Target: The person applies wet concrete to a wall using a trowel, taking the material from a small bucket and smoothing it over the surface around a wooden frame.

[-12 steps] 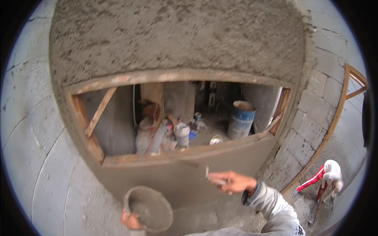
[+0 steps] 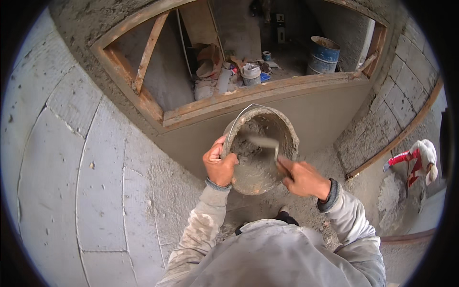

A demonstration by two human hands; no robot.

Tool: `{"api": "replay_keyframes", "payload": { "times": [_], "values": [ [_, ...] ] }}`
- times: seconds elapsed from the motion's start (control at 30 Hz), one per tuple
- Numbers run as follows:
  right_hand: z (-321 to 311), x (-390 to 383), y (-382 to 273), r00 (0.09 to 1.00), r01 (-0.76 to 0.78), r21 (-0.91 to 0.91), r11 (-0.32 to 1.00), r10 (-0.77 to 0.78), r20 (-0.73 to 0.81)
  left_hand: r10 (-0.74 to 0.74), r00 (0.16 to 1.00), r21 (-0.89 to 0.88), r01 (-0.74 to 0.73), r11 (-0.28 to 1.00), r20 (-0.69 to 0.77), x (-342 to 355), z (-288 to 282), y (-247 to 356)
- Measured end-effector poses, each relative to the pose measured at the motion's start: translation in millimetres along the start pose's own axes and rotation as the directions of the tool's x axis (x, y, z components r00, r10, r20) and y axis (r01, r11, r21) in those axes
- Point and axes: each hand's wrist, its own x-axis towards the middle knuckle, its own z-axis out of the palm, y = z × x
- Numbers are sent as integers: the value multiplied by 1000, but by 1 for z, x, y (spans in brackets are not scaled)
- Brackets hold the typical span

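My left hand (image 2: 220, 163) grips the left rim of a round bucket (image 2: 292, 138), tilted so that its mouth faces me. Wet grey mortar (image 2: 253, 165) lies inside, with a thicker lump toward the far side. A thin wire handle (image 2: 248, 105) arches over the far rim. In my right hand (image 2: 306, 179) is a trowel (image 2: 264, 141), its fingers closed round the handle. The trowel's blade, smeared by motion, is inside the bucket's mouth over the mortar.
Ahead is a wooden window frame (image 2: 267, 92) in a plastered wall (image 2: 191, 146). Through it show a blue drum (image 2: 323, 56) and a white bucket (image 2: 251, 74). Block walls (image 2: 103, 191) stand on both sides. Another person (image 2: 423, 158) bends over at the right.
The bucket has come up and right, in front of me. My right hand has brought the trowel down from near the wall into the bucket. The view has tilted downward.
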Motion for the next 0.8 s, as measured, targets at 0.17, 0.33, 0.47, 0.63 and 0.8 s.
{"api": "replay_keyframes", "payload": {
  "times": [0.17, 0.33, 0.47, 0.63, 0.8],
  "values": [
    [26, -11, -9, 995, -87, -144, 986, 78, -68, 126, 988, 1, -126, 992, 94, 13, 8, 3],
    [19, -13, -27, 897, -261, -81, 962, 211, -389, 292, 948, 35, -299, 954, 127, 11, 15, 14],
    [24, -38, -20, 967, -92, -26, 995, 83, -243, 368, 919, 67, -380, 923, 140, 11, 23, 24],
    [-18, -48, -33, 892, -178, 652, 737, 400, -209, 588, 702, 97, -671, 735, 402, -5, 37, 49],
    [23, -58, 19, 994, -98, 948, -304, -67, 82, 535, 772, -112, -532, 839, 344, 3, 28, 72]
  ]
}}
